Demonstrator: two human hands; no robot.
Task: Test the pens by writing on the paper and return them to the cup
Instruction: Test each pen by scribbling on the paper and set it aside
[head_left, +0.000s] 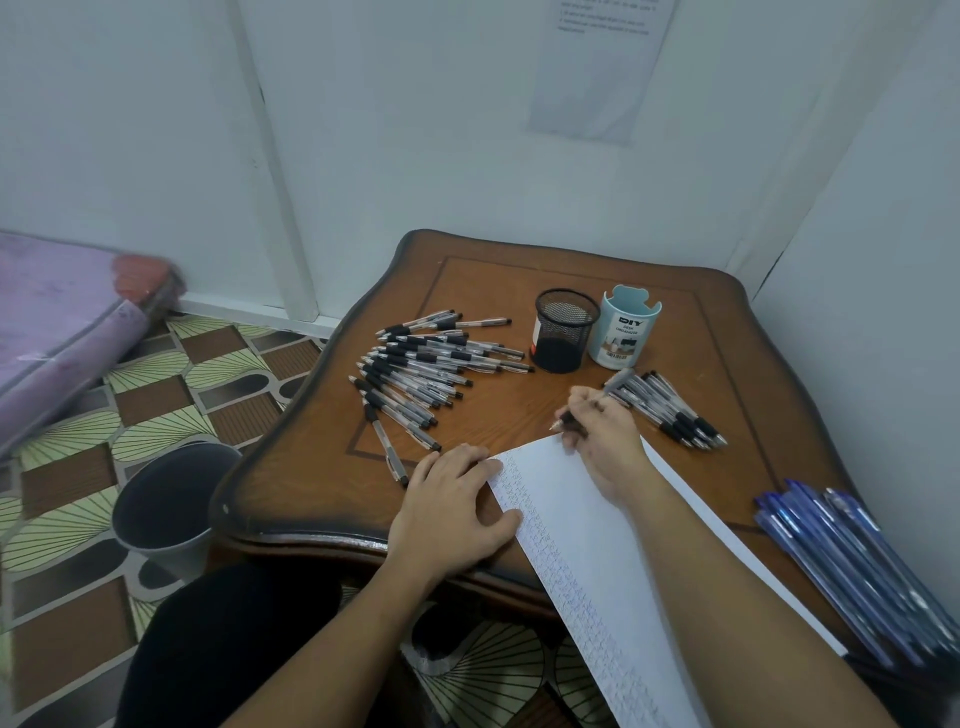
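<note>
Over the table (498, 415), right hand (605, 439) grips pen (620, 382), seemingly tip-down.

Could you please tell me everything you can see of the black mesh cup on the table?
The black mesh cup is a round holder of what looks like wire mesh with a solid rim, bearing a white and red label on one side. It stands upright on the wooden table, beside the pale blue organiser. Loose pens lie to its left; none stick out of it.
</note>
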